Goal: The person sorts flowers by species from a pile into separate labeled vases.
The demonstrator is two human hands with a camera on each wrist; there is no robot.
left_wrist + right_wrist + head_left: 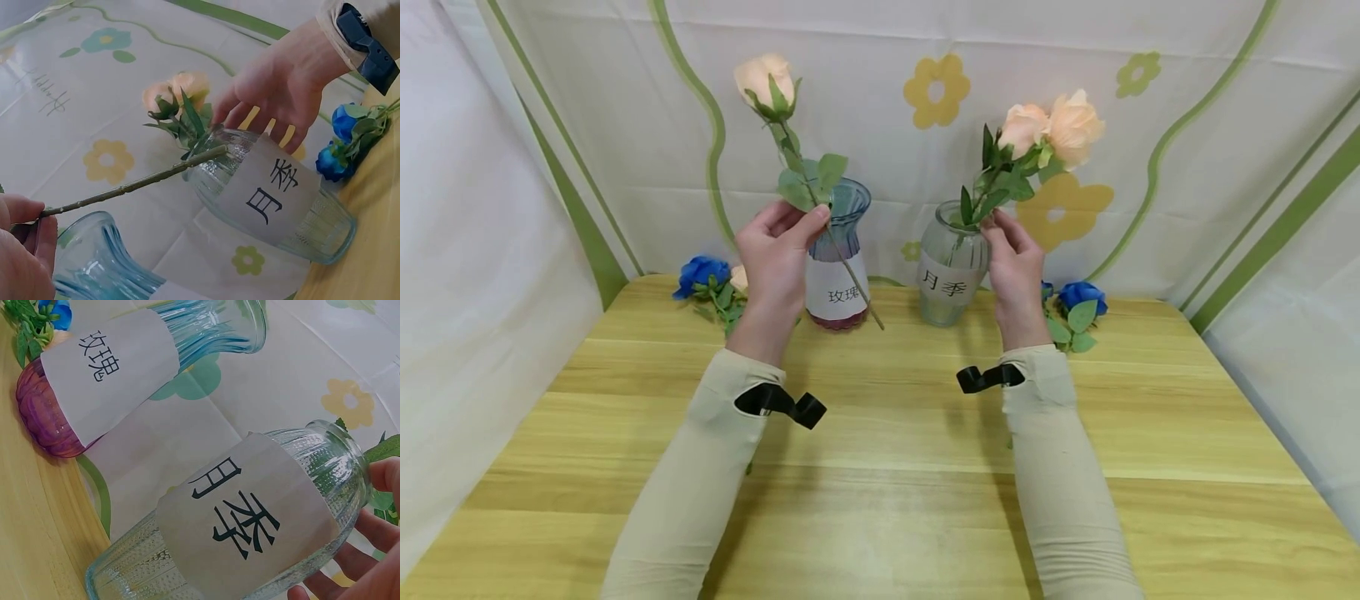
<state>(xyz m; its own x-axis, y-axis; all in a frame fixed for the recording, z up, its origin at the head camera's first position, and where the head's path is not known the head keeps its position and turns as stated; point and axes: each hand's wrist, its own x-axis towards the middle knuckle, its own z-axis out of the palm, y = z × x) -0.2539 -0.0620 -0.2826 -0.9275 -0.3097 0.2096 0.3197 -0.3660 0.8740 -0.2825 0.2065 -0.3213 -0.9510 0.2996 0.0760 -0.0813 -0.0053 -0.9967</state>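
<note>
My left hand point(778, 258) pinches the green stem point(131, 187) of a single peach rose point(766, 82). The bloom points up, and the stem's cut end slants down in front of a blue-and-purple glass vase point(848, 218), outside its mouth. At the right, a clear glass vase point(934, 243) with a paper label holds the stem of a two-bloom peach rose point(1075, 129) leaning right. The thumb and fingers of my right hand point(1018, 267) pinch this rose low, right at the vase rim; leaves partly hide the fingertips.
Blue roses point(703, 275) with a pale bloom lie left of the vases. More blue roses point(1082, 297) lie behind my right wrist. The wooden table point(880, 417) ends at a flower-printed curtain point(880, 108) just behind the vases. Bits of green show beside both forearms.
</note>
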